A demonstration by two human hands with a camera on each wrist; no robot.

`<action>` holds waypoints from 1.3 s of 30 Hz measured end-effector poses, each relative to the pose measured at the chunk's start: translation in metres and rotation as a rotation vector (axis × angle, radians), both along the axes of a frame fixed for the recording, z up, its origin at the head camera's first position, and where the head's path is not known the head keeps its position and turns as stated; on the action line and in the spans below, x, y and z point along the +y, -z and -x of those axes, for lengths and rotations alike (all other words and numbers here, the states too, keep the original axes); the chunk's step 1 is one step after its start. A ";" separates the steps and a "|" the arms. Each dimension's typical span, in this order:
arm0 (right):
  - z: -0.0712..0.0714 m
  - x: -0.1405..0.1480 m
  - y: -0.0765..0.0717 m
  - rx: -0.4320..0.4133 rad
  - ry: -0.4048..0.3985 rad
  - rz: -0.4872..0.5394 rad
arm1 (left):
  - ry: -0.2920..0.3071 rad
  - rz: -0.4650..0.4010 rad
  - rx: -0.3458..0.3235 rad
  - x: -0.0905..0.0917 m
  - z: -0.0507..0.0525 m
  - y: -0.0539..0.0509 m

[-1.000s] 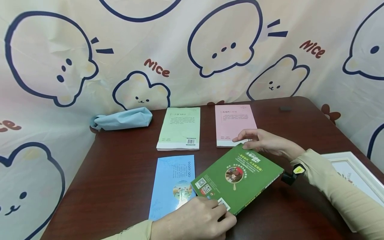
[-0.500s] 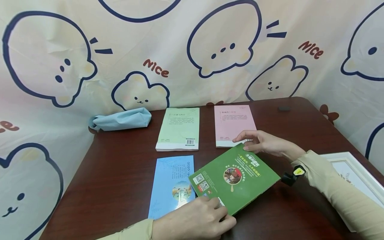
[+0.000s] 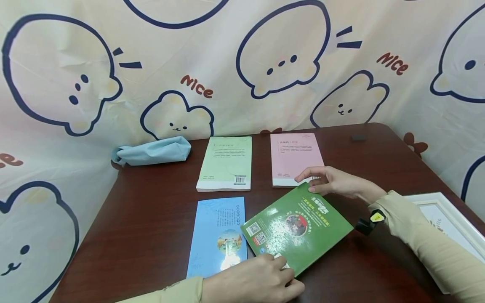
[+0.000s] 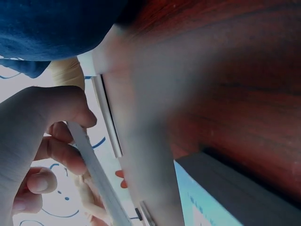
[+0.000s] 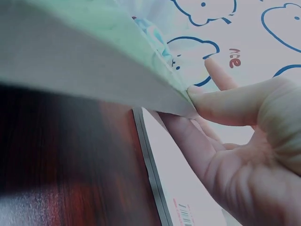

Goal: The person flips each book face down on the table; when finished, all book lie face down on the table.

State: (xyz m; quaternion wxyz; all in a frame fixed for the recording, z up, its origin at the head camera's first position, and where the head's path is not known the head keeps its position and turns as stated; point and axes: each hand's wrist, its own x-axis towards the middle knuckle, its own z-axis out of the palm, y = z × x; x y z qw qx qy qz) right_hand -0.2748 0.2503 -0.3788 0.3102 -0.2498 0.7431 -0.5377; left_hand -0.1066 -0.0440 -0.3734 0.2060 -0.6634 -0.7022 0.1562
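Note:
A dark green book [image 3: 322, 229], back cover up and turned at an angle, is held off the table between my two hands. My left hand [image 3: 254, 280] pinches its near edge; in the left wrist view, thumb and fingers lie on opposite sides of the book [image 4: 96, 172]. At the far corner my right hand [image 3: 337, 182] grips the book, with the thumb on the cover and fingers underneath in the right wrist view [image 5: 244, 127]. A blue book [image 3: 212, 235] lies left of it, partly covered by my left hand. Behind my right hand lies a pink book [image 3: 297, 155].
A light green book [image 3: 226, 162] lies at the back middle of the brown table [image 3: 144, 219]. Left of it is a light blue rolled cloth-like pouch [image 3: 155, 150]. A white frame [image 3: 443, 219] lies by the right sleeve, and a small dark block [image 3: 358, 137] sits at the back right.
The green book has tilted slightly, and glare now shows on its cover. My left hand has shifted a little to the right. My right hand stays nearly in place.

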 end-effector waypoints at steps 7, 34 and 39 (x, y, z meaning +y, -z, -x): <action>0.002 0.000 0.006 0.023 -0.022 -0.009 | -0.023 0.057 -0.033 0.005 0.000 0.002; 0.005 -0.005 0.025 0.100 0.024 -0.196 | -0.090 -0.068 -0.237 0.011 0.015 0.034; 0.002 -0.013 0.026 0.174 0.111 -0.289 | -0.123 -0.046 -0.242 0.013 0.013 0.035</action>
